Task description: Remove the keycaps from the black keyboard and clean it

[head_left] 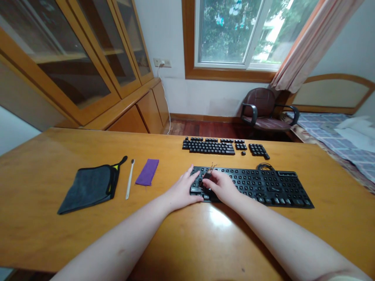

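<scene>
A black keyboard (pixel 249 183) lies on the desk, most of its keycaps off and the switches bare. A few larger keycaps still sit along its bottom row. My left hand (pixel 183 191) rests spread over the keyboard's left end, its thumb by the front edge and its fingertips on the top. Pinched in my right hand (pixel 224 186) is a keycap puller (pixel 207 178), with a dark body and thin wire prongs. It is held over the lower left keys, just beside my left fingers. Whether its lower end grips a keycap is too small to tell.
Loose black keycaps (pixel 211 146) are laid out in keyboard order behind the keyboard. To the left lie a purple cloth (pixel 148 172), a white-handled brush (pixel 129 181) and a folded grey cloth (pixel 88 187). Beyond the wooden desk (pixel 181 242) stands an office chair (pixel 262 109).
</scene>
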`<state>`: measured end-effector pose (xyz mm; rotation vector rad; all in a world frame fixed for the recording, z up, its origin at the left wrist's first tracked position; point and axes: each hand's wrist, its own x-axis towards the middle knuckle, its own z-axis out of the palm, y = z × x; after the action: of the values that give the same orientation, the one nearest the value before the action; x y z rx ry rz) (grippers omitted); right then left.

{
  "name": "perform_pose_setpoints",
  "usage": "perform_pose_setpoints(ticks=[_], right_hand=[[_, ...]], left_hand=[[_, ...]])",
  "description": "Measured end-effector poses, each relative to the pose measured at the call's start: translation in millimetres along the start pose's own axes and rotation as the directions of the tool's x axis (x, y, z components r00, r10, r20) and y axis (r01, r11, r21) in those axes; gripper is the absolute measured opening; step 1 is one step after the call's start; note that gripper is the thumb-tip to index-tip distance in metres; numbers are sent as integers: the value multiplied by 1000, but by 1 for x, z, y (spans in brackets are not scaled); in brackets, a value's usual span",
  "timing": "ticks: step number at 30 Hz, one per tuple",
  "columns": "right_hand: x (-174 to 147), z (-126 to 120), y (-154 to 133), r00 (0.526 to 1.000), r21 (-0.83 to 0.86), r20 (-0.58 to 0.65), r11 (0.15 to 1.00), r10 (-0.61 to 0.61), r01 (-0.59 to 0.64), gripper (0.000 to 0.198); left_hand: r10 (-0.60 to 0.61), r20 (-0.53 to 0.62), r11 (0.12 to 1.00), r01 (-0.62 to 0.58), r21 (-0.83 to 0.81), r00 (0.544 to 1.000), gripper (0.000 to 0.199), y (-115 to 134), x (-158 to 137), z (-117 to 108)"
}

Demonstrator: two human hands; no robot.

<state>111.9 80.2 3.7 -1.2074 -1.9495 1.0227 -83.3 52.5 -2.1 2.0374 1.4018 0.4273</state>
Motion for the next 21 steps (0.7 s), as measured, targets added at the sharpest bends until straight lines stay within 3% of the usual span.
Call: perform_pose_setpoints(ticks=[6,11,14,17,19,21], right_hand=[[1,2,-3,999,-115,51,993,12,-6,11],[-4,5,-8,991,-275,42,952,-130,136,9],[-9,5,-9,945,-329,125,886,-304,328,10],[-13,5,-10,847,-333,214,779,-487,532,14],[-14,4,-11,822,-351,229,743,-522,570,15],[-14,4,-12,830,-362,231,747,-507,557,13]], left_hand=[[-4,4,1000,4,-29,1000,100,-2,2,3],[16,-14,1000,-16,24,1000,97,-4,2,4],[32,-21,996,-30,86,999,93,-1,0,5],[68,10,986,-68,154,998,86,4,-1,5],[108,43,977,-114,182,993,80,7,-1,5],[134,56,972,-142,187,989,75,8,0,7]])
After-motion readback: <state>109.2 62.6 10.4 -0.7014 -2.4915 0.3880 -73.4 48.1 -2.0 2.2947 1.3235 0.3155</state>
